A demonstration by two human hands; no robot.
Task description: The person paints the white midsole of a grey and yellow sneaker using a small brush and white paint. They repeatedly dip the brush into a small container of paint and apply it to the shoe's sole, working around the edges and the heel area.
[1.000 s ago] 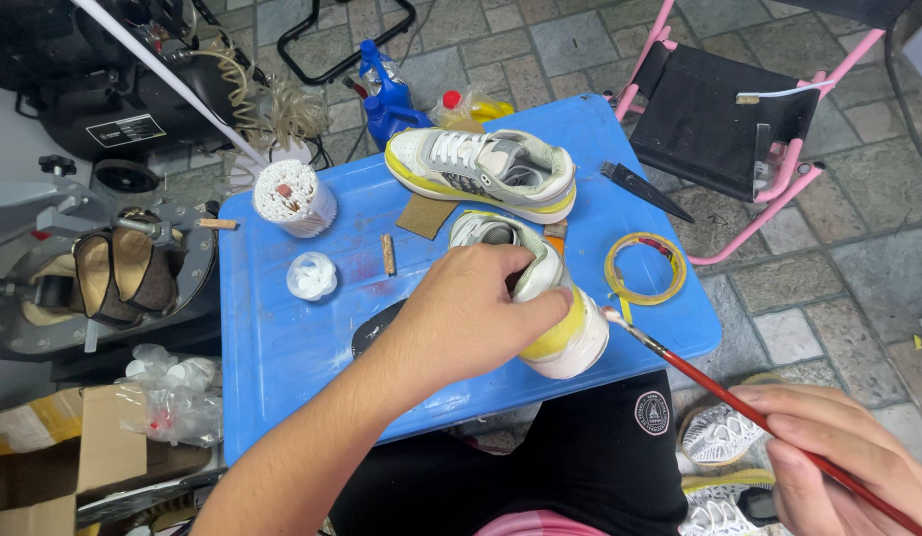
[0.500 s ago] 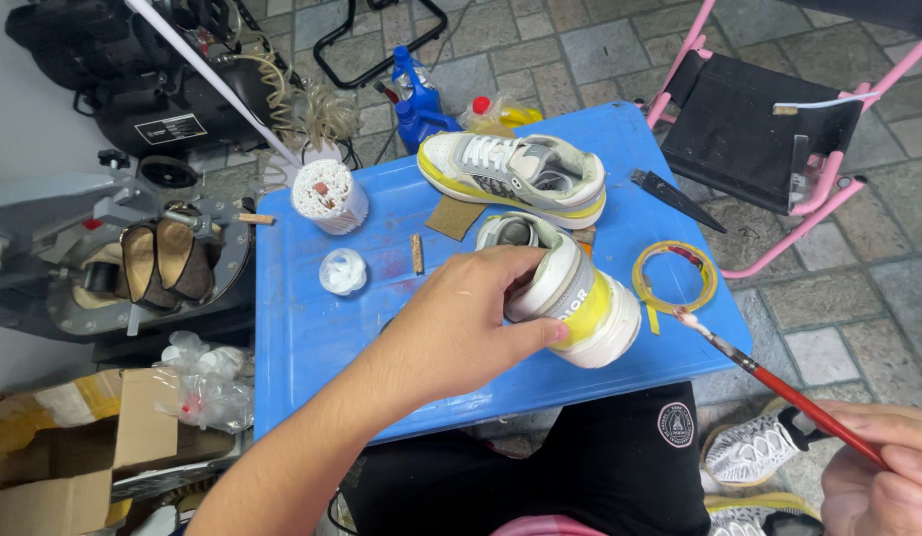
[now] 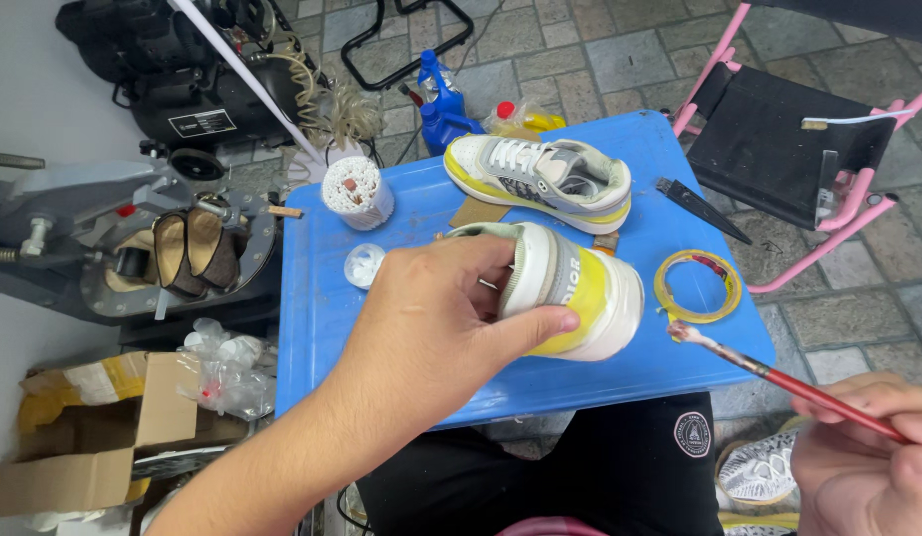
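Note:
My left hand [image 3: 436,318] grips a white, grey and yellow sneaker [image 3: 580,293] by its heel and lifts it over the blue table [image 3: 322,298], heel turned toward me. My right hand [image 3: 868,452] at the lower right holds a thin red-handled paintbrush [image 3: 779,377]; its bristle tip sits just right of the sneaker's sole, near a roll of yellow tape [image 3: 697,286]. The matching second sneaker [image 3: 540,179] lies on its sole at the back of the table.
A white cup of sticks [image 3: 354,191], a small clear lid [image 3: 363,264] and a black blade tool [image 3: 701,206] lie on the table. A pink folding chair [image 3: 808,139] stands right, a machine with brown shoes [image 3: 183,248] left, a cardboard box [image 3: 103,427] lower left, blue bottles [image 3: 436,99] behind.
My left hand has raised and turned the sneaker so its heel faces me. The brush tip has moved closer to the sole.

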